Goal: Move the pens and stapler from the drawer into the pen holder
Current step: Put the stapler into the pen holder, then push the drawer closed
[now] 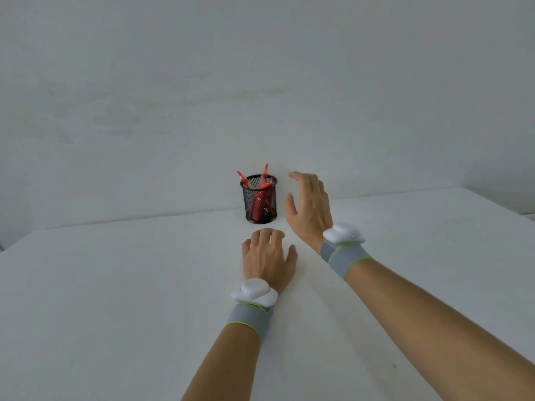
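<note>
A black mesh pen holder [259,211] stands on the white table near the wall. Two red pens [265,176] stick out of its top, and a red stapler [257,206] shows through the mesh inside it. My right hand [308,208] hovers just right of the holder, fingers spread, holding nothing. My left hand [267,257] rests palm down on the table just in front of the holder, fingers slightly curled, nothing in it. No drawer is in view.
The white table [115,285] runs to a plain white wall [260,82] behind the holder. Both wrists carry grey bands with white devices.
</note>
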Motion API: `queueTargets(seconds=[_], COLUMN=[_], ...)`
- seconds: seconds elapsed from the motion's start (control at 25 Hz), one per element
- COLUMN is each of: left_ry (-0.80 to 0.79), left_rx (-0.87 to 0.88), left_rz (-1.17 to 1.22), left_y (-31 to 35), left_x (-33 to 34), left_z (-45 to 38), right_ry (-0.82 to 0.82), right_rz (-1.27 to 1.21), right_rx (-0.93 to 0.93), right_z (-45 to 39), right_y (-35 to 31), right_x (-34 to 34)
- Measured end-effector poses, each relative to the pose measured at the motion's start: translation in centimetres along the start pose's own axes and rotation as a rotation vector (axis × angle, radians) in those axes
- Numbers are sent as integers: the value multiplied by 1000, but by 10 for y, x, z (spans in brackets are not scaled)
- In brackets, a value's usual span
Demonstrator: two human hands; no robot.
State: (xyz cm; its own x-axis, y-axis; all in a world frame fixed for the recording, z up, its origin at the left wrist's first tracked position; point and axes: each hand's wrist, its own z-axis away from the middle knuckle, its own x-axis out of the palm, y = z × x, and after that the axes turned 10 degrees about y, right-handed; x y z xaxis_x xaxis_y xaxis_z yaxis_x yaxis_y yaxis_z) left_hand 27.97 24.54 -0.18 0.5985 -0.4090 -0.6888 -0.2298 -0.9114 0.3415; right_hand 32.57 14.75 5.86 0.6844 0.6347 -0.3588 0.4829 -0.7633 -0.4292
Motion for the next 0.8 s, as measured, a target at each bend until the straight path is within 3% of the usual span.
queueTargets(seconds=[0.2, 0.48, 0.8], left_ry=[-15, -161, -297], left_rx=[39, 246, 501], left_rz=[88, 214, 306], left_y=[39, 129, 218], left_x=[-22, -60, -85], left_z=[22, 80, 161], right_ry=[-30, -42, 88], right_rz=[26, 9, 46], right_rx=[57, 275, 395], right_z=[47, 103, 196], right_y=[-1, -15, -2], right_x=[-77, -187, -312])
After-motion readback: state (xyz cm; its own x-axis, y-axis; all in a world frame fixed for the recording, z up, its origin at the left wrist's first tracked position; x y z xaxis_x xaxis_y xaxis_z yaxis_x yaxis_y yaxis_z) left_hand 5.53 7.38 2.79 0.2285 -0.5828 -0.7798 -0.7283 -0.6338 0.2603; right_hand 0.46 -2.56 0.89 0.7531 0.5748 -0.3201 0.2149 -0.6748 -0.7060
